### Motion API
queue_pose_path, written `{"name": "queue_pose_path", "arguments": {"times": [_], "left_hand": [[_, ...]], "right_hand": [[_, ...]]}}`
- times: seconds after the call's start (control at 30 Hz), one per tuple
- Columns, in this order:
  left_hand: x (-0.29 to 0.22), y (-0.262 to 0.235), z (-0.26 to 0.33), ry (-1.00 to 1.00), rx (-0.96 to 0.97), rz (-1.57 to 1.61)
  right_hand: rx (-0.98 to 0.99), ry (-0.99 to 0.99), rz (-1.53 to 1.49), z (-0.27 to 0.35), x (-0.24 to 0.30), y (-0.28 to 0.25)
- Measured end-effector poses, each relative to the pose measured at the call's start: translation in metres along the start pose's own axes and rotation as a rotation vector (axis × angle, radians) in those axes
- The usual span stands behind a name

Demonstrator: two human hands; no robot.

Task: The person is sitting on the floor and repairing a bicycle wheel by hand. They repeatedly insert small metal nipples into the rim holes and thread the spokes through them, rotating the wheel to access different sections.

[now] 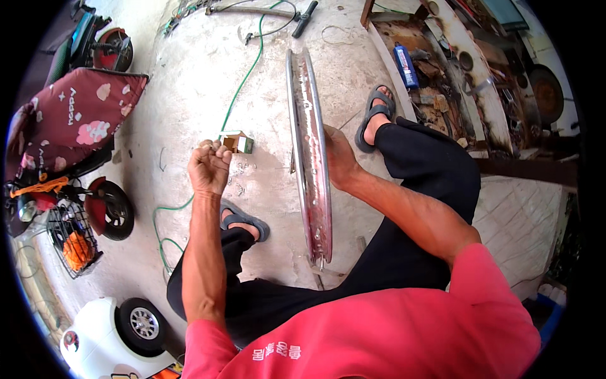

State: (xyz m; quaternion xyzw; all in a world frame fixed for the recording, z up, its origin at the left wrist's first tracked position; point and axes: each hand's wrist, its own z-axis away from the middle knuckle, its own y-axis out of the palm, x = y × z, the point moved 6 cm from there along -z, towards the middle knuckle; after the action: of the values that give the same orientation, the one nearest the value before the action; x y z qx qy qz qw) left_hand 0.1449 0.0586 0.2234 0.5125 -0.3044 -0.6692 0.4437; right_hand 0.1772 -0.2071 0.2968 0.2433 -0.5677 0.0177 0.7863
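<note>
A metal wheel rim (320, 158) stands upright between my knees, seen edge-on, its inner channel worn and stained reddish. My right hand (341, 161) is at its right side, the fingers hidden behind the rim as they grip it. My left hand (209, 167) is raised left of the rim, palm up, with fingers curled and pressed together. Whatever is between those fingertips is too small to make out. Just beyond it, a small open cardboard box (247, 144) sits on the floor. Small metal pieces (240, 188) lie scattered on the concrete near that box.
A green hose (242, 88) runs along the floor to a black-handled tool (305, 19). Left stand a scooter with a maroon cover (82, 120) and a white ride-on vehicle (95, 335). At right, a rusty metal frame (467, 69) holds clutter and a blue bottle (406, 65).
</note>
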Motion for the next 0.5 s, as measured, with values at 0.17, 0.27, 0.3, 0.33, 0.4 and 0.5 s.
{"name": "queue_pose_path", "arguments": {"times": [0.17,0.27,0.3,0.33,0.4,0.5], "left_hand": [[-0.017,0.085,0.043,-0.039,0.012,-0.077],[0.001,0.109,0.065,-0.094,0.045,-0.054],[0.009,0.112,0.068,-0.131,0.085,-0.029],[0.016,0.119,0.066,-0.159,0.139,-0.024],[0.024,0.14,0.067,-0.142,0.071,-0.204],[0.027,0.168,0.075,-0.104,0.035,-0.415]], "right_hand": [[-0.039,-0.04,0.067,-0.001,-0.002,0.001],[-0.054,-0.111,0.125,-0.001,0.004,0.006],[-0.061,-0.106,0.121,-0.001,0.006,0.006],[-0.068,-0.102,0.117,-0.001,0.008,0.007],[-0.064,-0.047,0.121,-0.004,0.005,0.003],[-0.057,-0.047,0.12,-0.005,0.007,0.006]]}}
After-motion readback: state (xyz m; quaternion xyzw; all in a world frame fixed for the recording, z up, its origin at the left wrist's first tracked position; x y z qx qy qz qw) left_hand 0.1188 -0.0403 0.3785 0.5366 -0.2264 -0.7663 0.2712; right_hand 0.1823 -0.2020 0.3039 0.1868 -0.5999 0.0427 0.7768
